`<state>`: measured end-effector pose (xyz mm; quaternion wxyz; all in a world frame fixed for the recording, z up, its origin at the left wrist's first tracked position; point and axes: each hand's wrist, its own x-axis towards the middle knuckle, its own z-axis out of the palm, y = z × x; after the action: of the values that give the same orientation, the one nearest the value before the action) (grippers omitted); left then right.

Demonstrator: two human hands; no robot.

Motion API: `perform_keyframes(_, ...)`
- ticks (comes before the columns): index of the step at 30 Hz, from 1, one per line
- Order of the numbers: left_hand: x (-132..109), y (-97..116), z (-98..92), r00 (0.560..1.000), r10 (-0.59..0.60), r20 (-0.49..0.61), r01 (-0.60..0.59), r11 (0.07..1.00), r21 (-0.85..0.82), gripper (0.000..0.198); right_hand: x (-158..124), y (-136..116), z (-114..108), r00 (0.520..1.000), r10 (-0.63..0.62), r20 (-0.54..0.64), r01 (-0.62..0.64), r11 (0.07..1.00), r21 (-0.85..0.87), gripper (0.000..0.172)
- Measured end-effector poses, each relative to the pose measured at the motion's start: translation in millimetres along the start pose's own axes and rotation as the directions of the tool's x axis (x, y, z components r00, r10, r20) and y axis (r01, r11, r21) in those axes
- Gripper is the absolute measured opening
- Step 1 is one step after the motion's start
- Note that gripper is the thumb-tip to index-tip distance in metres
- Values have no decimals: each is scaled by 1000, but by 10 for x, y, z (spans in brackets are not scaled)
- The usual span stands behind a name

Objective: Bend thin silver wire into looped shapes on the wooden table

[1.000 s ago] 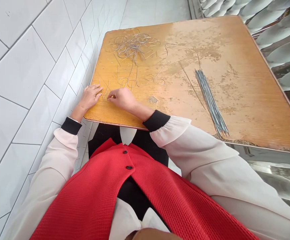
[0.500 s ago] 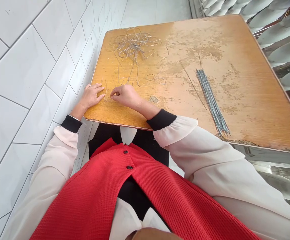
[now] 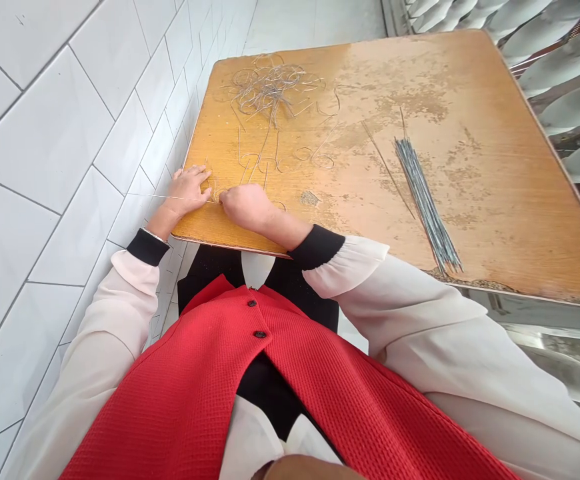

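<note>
My left hand (image 3: 187, 190) lies flat at the table's left edge, fingers spread, near thin curved wires that run beside its fingertips. Close to its right, my right hand (image 3: 247, 205) is closed in a pinch on a thin wire (image 3: 170, 197). That wire stretches left from the fingertips, passing over the left hand toward the tiled wall. Whether the left fingers press down on any wire is hard to see. Just beyond the right hand lie several bent wires (image 3: 257, 160).
A tangled heap of wire (image 3: 270, 87) sits at the table's far left. A bundle of straight grey wires (image 3: 426, 203) lies on the right side of the worn wooden table (image 3: 510, 200), with a single rod (image 3: 389, 170) beside it. The tiled wall (image 3: 45, 167) borders the left.
My right hand has turned, its knuckles now uppermost. A straight length of wire now shows across my left hand, where none was visible before. The left hand has stayed in place.
</note>
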<state>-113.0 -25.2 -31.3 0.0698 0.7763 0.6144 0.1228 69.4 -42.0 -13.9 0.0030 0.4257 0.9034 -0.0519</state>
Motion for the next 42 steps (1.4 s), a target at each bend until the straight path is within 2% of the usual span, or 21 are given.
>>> perform_keyframes(3, 39, -3, 14, 1000, -10, -17, 10, 1000, 10, 51, -54, 21, -22, 998, 67, 0, -67, 994, 83, 40)
perform_keyframes(6, 58, -23, 35, 1000, 6, -28, -6, 1000, 21, 50, -75, 75, -58, 990, 132, -49, -117, 964, 240, 39)
perform_keyframes(8, 52, -40, 50, 999, 19, -32, -19, 1000, 21, 50, -23, 135, -71, 982, 162, -93, -122, 932, 340, 38)
perform_keyframes(10, 37, -50, 60, 999, 25, -34, -25, 1000, 15, 52, 86, 197, -71, 976, 188, -107, -137, 919, 371, 35)
perform_keyframes(15, 0, -21, 35, 999, 29, -18, -29, 1000, 11, 53, 353, 192, -78, 978, 207, -39, -195, 960, 199, 29)
perform_keyframes(20, -7, -12, -24, 1000, 29, 10, -29, 999, 38, 56, 323, 35, -179, 988, 150, 21, -150, 988, -27, 35)
perform_keyframes(25, 149, -241, 21, 999, 37, -37, -35, 998, 43, 62, 270, 67, -206, 979, 196, 65, -193, 980, -39, 36)
perform_keyframes(30, 283, -431, 60, 983, 168, -73, -171, 985, -38, 54, 222, 128, -222, 975, 214, 64, -218, 973, 69, 37)
perform_keyframes(34, 43, -308, 32, 969, 187, -162, -202, 976, -78, 42, 123, 186, -267, 974, 228, 8, -227, 965, 129, 37)
perform_keyframes(38, -295, -161, 73, 956, 212, -203, -225, 973, -46, 27, 35, 210, -224, 994, 107, 27, -110, 972, 209, 33)
perform_keyframes(42, -381, -195, 148, 951, 241, -194, -252, 967, -31, 18, 7, 201, -133, 990, 123, 62, -132, 976, 170, 31)
